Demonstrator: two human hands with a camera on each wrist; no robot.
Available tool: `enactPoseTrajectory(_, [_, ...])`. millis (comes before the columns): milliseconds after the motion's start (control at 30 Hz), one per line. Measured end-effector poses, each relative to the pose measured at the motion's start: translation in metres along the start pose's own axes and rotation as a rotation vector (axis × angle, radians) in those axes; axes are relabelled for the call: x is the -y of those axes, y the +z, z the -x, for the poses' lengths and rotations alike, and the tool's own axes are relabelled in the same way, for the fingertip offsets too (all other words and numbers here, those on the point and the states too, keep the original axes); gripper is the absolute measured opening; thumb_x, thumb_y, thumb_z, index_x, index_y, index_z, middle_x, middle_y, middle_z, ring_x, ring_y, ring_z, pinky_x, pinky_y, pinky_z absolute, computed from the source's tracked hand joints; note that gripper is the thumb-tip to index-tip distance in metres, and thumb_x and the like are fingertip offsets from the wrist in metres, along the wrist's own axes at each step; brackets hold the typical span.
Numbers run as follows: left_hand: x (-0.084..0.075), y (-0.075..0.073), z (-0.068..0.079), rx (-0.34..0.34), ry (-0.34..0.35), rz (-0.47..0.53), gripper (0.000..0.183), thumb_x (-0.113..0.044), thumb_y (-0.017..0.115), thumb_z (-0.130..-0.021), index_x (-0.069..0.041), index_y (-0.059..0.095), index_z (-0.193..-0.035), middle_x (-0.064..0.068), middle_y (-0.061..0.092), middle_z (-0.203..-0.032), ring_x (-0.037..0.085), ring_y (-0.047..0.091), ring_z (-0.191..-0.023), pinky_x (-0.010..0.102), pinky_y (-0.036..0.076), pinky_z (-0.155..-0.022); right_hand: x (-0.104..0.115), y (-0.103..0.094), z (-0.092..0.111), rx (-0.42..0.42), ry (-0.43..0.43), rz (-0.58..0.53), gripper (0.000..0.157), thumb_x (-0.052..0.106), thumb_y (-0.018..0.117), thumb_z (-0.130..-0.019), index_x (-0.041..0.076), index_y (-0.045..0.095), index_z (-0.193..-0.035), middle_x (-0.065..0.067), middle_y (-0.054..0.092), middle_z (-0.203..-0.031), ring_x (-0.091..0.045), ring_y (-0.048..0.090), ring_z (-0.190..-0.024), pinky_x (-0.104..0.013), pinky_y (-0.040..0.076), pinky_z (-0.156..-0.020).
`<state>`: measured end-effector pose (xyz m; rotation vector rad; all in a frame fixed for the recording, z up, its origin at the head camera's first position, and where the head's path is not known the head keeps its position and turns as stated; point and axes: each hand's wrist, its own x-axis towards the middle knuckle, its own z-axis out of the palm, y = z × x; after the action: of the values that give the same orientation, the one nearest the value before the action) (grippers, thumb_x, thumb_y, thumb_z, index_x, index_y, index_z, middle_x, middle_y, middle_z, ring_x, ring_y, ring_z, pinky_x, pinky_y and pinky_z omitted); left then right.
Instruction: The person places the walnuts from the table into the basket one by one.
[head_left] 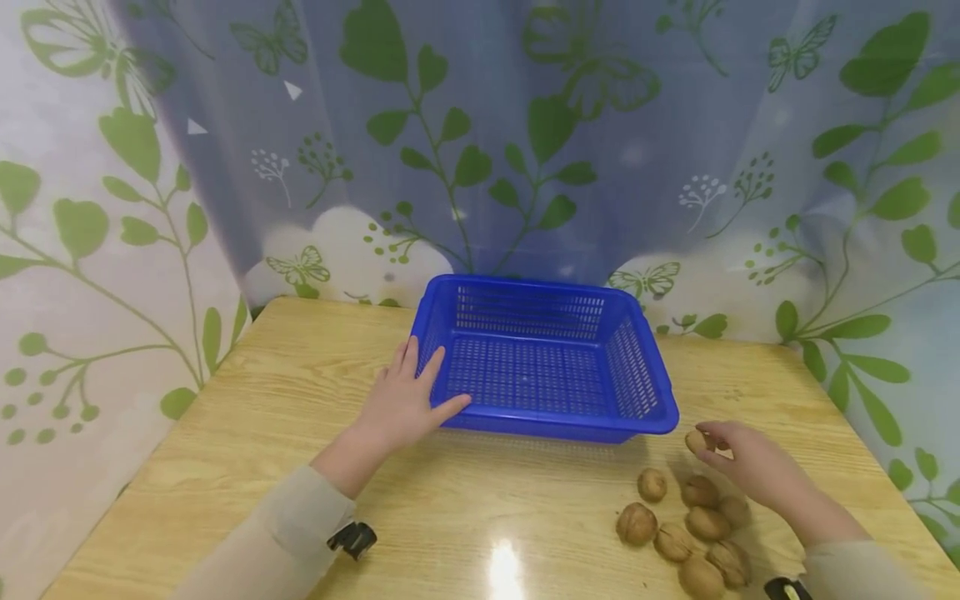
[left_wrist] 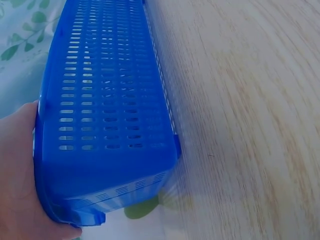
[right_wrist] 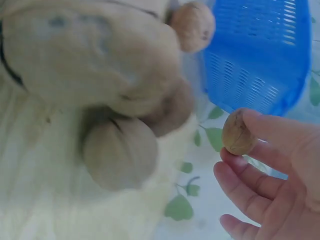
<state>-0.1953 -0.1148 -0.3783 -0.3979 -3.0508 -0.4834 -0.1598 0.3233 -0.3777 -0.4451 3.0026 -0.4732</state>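
My right hand (head_left: 757, 465) pinches a walnut (head_left: 695, 442) between thumb and fingers, just beyond the basket's near right corner. The right wrist view shows that walnut (right_wrist: 237, 135) at the fingertips, clear of the table. A blue plastic basket (head_left: 540, 419) with slotted walls stands upright on the table, nothing inside it. My left hand (head_left: 401, 406) rests with spread, fairly straight fingers on its near left corner, touching the rim. In the left wrist view, part of that hand (left_wrist: 17, 175) lies along the basket's rim.
Several loose walnuts (head_left: 705, 523) lie grouped on the wooden table (head_left: 450, 517), below and left of my right hand. A curtain (head_left: 480, 167) with leaf and butterfly prints hangs behind the table, close to the basket's far side.
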Motion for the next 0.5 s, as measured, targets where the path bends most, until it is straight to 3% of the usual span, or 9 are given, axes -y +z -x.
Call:
enactPoseTrajectory(200, [0.000,-0.002,0.003,-0.001,-0.003,0.004,0.092,-0.075,0.032,-0.084,-0.013,0.017,-0.150,0.025,0.003,-0.152,0.041,0.004,-0.139,0.060,0.013,-0.106,0.006,-0.017,0.005,-0.053,0.032,-0.036,0.042,0.022,0.065,-0.088,-0.010,0.056,-0.113,-0.023,0.064,-0.098,-0.041,0.059,-0.092,-0.055,0.046,-0.074])
enactPoseTrajectory(500, [-0.004,-0.004,0.004,-0.005,0.003,0.013,0.090,-0.072,0.035,-0.085,-0.013,0.018,-0.150,0.026,0.006,-0.152,0.041,0.006,-0.139,0.061,0.013,-0.106,0.022,-0.036,0.000,-0.123,0.075,-0.121,0.053,0.037,0.056,-0.093,-0.006,0.051,-0.125,-0.026,0.061,-0.108,-0.045,0.055,-0.100,-0.058,0.044,-0.075])
